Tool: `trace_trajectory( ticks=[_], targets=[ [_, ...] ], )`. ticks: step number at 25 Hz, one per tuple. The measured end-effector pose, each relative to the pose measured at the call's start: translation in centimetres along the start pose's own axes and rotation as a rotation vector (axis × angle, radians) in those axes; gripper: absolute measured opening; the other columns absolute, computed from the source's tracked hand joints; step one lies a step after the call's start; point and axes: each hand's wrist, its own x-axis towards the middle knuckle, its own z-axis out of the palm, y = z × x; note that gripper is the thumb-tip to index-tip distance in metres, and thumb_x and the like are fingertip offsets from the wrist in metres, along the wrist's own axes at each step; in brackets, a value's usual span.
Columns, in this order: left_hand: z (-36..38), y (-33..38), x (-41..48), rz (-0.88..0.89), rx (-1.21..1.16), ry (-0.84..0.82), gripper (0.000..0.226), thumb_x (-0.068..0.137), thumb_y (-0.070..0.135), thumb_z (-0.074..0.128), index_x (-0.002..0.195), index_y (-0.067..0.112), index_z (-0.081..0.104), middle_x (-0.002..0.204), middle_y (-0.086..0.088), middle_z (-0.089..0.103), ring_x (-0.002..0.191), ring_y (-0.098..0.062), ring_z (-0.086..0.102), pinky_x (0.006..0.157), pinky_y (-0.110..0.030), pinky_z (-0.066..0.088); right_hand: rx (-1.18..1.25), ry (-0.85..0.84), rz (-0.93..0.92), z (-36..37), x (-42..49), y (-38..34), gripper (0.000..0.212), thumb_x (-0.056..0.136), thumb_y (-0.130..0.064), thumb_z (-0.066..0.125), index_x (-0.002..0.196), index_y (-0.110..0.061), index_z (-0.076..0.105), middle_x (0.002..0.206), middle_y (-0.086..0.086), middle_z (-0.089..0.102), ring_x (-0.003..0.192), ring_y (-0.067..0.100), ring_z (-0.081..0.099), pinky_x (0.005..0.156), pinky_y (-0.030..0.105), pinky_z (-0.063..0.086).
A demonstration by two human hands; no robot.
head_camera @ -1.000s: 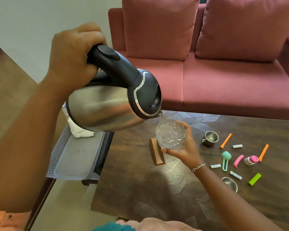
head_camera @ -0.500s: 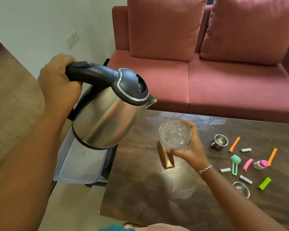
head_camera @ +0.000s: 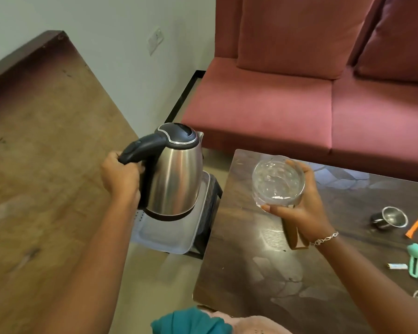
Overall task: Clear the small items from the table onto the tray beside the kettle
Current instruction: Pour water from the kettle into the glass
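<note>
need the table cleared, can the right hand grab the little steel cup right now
Probably not yet: the right hand grips the glass, so its fingers are full. The steel cup stands unblocked on the table.

A pink-red sofa [head_camera: 263, 112] with two back cushions [head_camera: 299, 32] stands beside a pale wall [head_camera: 94, 25] bearing a white plate [head_camera: 155, 40]. The dark wood table [head_camera: 251, 285] sits just before it on a beige floor [head_camera: 159, 280], a brown wooden top [head_camera: 46, 153] at left.
</note>
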Motion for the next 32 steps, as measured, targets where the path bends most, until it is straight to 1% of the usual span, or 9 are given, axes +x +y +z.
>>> trace_trajectory(
  ticks=[4, 9, 12, 16, 18, 21, 25, 29, 32],
  targets=[
    [0.5, -4.8, 2.4, -0.212, -0.095, -0.068, 0.040, 0.059, -0.018, 0.052, 0.064, 0.020, 0.042, 0.066, 0.000, 0.049, 0.063, -0.021, 0.047, 0.053, -0.025, 0.040, 0.012, -0.039, -0.022, 3.8, 1.5, -0.7, 0.089, 0.048, -0.034, 0.077, 0.122, -0.017, 0.032, 0.118, -0.017, 0.044, 0.107, -0.015, 0.047, 0.086, 0.002, 0.039],
    [1.6, -10.7, 4.9, -0.447, -0.276, -0.048, 0.042, 0.051, -0.021, 0.049, 0.063, 0.019, 0.040, 0.063, -0.002, 0.048, 0.063, -0.024, 0.045, 0.064, -0.034, 0.041, -0.002, -0.072, -0.070, 7.0, 2.8, -1.7, 0.091, 0.048, -0.031, 0.078, 0.123, -0.013, 0.031, 0.118, -0.019, 0.041, 0.108, -0.018, 0.045, 0.086, 0.001, 0.038],
    [1.9, -13.4, 5.9, -0.520, -0.346, -0.038, 0.042, 0.055, -0.025, 0.045, 0.063, 0.016, 0.038, 0.065, -0.004, 0.048, 0.066, -0.025, 0.044, 0.054, -0.027, 0.038, 0.003, -0.094, -0.060, 8.7, 3.4, -2.0, 0.090, 0.048, -0.028, 0.080, 0.122, -0.018, 0.032, 0.117, -0.025, 0.042, 0.108, -0.017, 0.045, 0.086, 0.001, 0.038],
    [2.5, -15.9, 6.8, -0.549, -0.351, -0.021, 0.044, 0.057, -0.027, 0.045, 0.063, 0.017, 0.038, 0.065, -0.003, 0.046, 0.061, -0.021, 0.043, 0.049, -0.025, 0.036, -0.016, -0.094, -0.055, 10.2, 3.8, -2.5, 0.083, 0.047, -0.034, 0.077, 0.117, -0.033, 0.033, 0.115, -0.037, 0.043, 0.111, -0.013, 0.045, 0.088, 0.003, 0.038],
    [2.8, -17.3, 7.2, -0.563, -0.355, -0.012, 0.045, 0.055, -0.026, 0.045, 0.063, 0.017, 0.037, 0.065, -0.002, 0.046, 0.066, -0.023, 0.043, 0.053, -0.025, 0.038, -0.020, -0.095, -0.051, 10.4, 3.8, -2.5, 0.084, 0.048, -0.033, 0.078, 0.119, -0.029, 0.033, 0.115, -0.034, 0.043, 0.111, -0.012, 0.046, 0.088, 0.003, 0.039],
    [3.2, -18.6, 7.1, -0.573, -0.307, -0.009, 0.040, 0.054, -0.024, 0.047, 0.070, 0.013, 0.043, 0.072, -0.007, 0.052, 0.073, -0.025, 0.046, 0.069, -0.033, 0.039, -0.036, -0.107, -0.042, 10.6, 3.5, -2.3, 0.090, 0.048, -0.026, 0.081, 0.124, -0.016, 0.032, 0.106, -0.047, 0.042, 0.108, -0.018, 0.045, 0.085, 0.000, 0.038],
    [3.5, -19.4, 6.4, -0.486, -0.301, -0.031, 0.042, 0.056, -0.027, 0.052, 0.084, 0.005, 0.045, 0.087, -0.014, 0.053, 0.074, -0.027, 0.048, 0.060, -0.027, 0.042, -0.023, -0.099, -0.021, 10.7, 3.5, -2.5, 0.086, 0.047, -0.030, 0.078, 0.120, -0.025, 0.034, 0.110, -0.042, 0.046, 0.110, -0.012, 0.047, 0.086, 0.002, 0.040],
    [3.2, -21.7, 6.0, -0.508, -0.188, -0.050, 0.044, 0.052, -0.019, 0.060, 0.081, 0.013, 0.047, 0.096, -0.032, 0.063, 0.083, -0.052, 0.059, 0.076, -0.053, 0.050, -0.002, -0.083, -0.030, 10.9, 3.4, -2.8, 0.084, 0.046, -0.030, 0.079, 0.118, -0.031, 0.034, 0.112, -0.039, 0.047, 0.112, -0.010, 0.048, 0.087, 0.004, 0.041],
    [2.7, -22.1, 5.9, -0.543, -0.214, -0.065, 0.042, 0.063, -0.021, 0.060, 0.092, 0.008, 0.048, 0.101, -0.029, 0.060, 0.081, -0.038, 0.057, 0.084, -0.054, 0.049, -0.003, -0.090, -0.041, 11.0, 3.5, -3.0, 0.088, 0.044, -0.039, 0.081, 0.118, -0.032, 0.034, 0.111, -0.042, 0.046, 0.112, -0.011, 0.047, 0.086, 0.003, 0.040]
  ],
)
